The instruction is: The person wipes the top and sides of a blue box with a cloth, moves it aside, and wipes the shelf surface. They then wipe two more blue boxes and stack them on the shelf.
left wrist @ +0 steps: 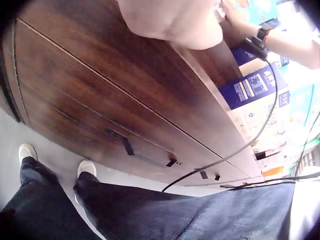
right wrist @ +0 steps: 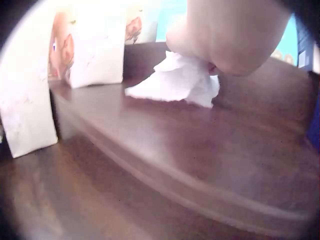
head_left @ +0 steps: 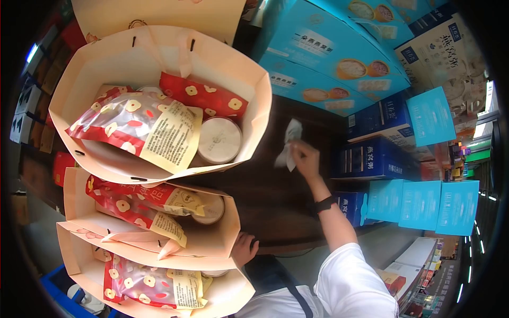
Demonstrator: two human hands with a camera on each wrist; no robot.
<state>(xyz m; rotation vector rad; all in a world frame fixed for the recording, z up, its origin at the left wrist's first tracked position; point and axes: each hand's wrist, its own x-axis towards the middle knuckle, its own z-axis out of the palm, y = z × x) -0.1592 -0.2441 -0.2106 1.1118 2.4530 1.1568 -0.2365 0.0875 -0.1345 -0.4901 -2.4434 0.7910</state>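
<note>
My right hand (head_left: 306, 160) pinches a crumpled white tissue (head_left: 289, 142) over the dark wooden tabletop (head_left: 275, 204). In the right wrist view the tissue (right wrist: 177, 82) hangs below the fingers and its lower edge meets the wood. My left hand (head_left: 245, 249) rests at the table's front edge, right beside the cream gift bags, and part of it is hidden by them. The left wrist view shows only the heel of that hand (left wrist: 175, 22) above the cabinet's edge.
Open cream gift bags (head_left: 254, 114) holding red snack pouches (head_left: 119, 119) and round tubs (head_left: 220, 140) line the left side. Turquoise cartons (head_left: 318, 58) stand at the back, with dark blue boxes (head_left: 371, 159) on the right. A black cable (left wrist: 260, 127) hangs before the drawers.
</note>
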